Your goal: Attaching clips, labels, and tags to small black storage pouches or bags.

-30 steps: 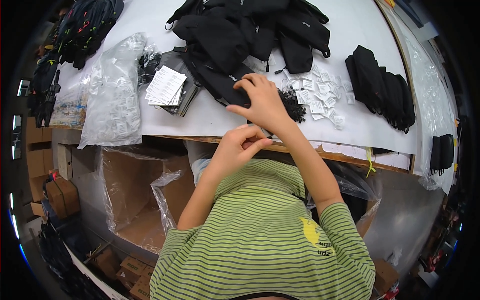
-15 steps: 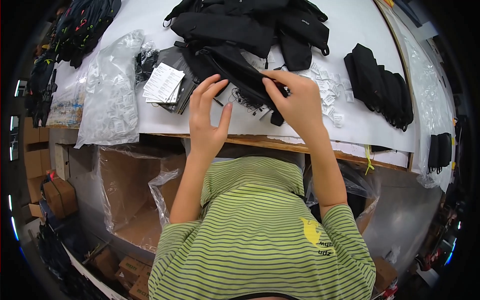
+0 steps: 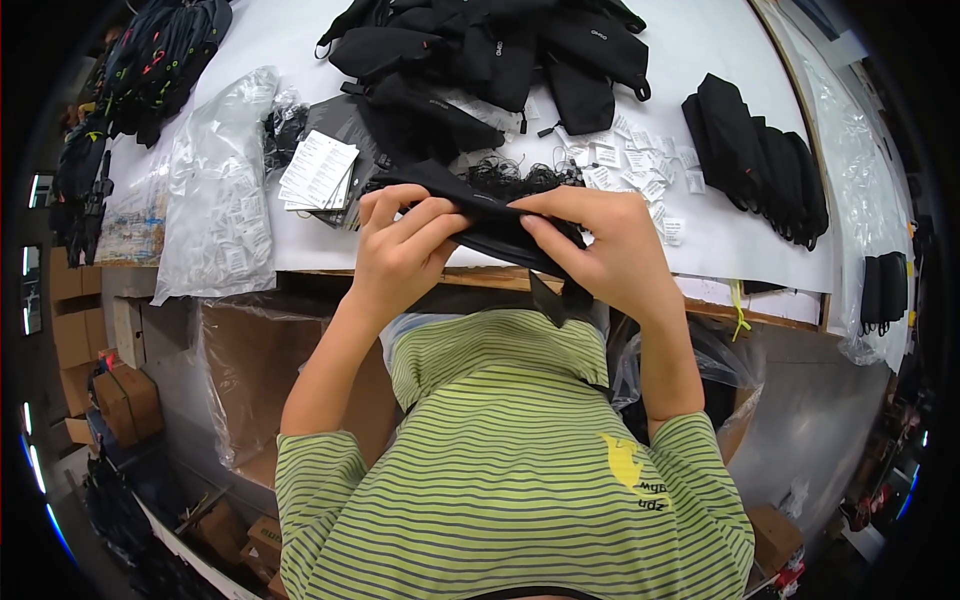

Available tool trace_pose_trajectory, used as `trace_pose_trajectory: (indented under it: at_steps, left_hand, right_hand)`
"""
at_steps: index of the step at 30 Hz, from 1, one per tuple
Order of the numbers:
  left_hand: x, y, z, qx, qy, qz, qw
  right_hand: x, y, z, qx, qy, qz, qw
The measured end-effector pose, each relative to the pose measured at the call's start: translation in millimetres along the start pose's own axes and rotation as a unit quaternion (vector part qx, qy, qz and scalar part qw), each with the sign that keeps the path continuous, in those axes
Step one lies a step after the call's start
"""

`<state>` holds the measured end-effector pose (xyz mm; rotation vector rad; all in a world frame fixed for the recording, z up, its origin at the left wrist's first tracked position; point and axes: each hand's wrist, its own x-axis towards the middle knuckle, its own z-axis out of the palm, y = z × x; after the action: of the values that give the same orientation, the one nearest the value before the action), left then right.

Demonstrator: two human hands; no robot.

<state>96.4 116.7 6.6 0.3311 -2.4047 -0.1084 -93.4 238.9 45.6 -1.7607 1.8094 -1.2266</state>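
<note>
A black fabric pouch (image 3: 485,232) is stretched between my two hands at the table's front edge. My left hand (image 3: 395,250) closes its fingers on the pouch's left end. With thumb and forefinger my right hand (image 3: 615,245) pinches the upper edge toward its right end, and a black flap or strap end hangs below. Just beyond the pouch lies a tangle of thin black cords (image 3: 515,175). Small white labels (image 3: 640,160) are scattered right of the cords. White printed cards (image 3: 318,170) rest on a dark stack beyond my left hand.
More black pouches (image 3: 500,65) are heaped at the far middle of the white table. Others stand in a row (image 3: 740,140) at the right. A clear plastic bag of labels (image 3: 215,200) lies at the left, near dark backpacks (image 3: 165,70). Below is a plastic-lined carton (image 3: 250,380).
My left hand has gone from open fingers to gripping the pouch. The pouch has come nearer to me, away from the heap, with my right hand still pinching it.
</note>
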Motion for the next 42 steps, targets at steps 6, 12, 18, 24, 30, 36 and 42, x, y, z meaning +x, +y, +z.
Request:
trace_pose_trajectory:
  at_steps: [6,12,18,24,30,36,42]
  left_hand:
    - [1,3,-9,-0.063,-0.016,-0.022,0.998]
    - [12,9,-25,-0.228,0.026,-0.223,0.947]
    - [7,13,-27,-0.321,0.015,-0.283,0.903]
    - [6,18,-31,-0.348,0.024,-0.310,0.885]
    - [1,17,-33,-0.237,0.032,-0.328,0.914]
    - [1,35,-17,-0.194,0.028,-0.331,0.923]
    - [-18,10,-22,-0.214,-0.021,-0.377,0.901]
  right_hand:
    - [1,-5,6,0.170,0.038,0.058,0.983]
    - [-29,14,20,0.291,0.018,0.095,0.952]
    - [-23,-4,25,0.354,0.019,0.169,0.920]
    - [-22,-7,23,0.356,0.022,0.178,0.917]
    - [-39,3,30,0.200,0.150,0.188,0.950]
    - [-46,-5,55,0.190,0.064,0.215,0.956]
    - [-54,16,3,0.333,0.045,0.279,0.900]
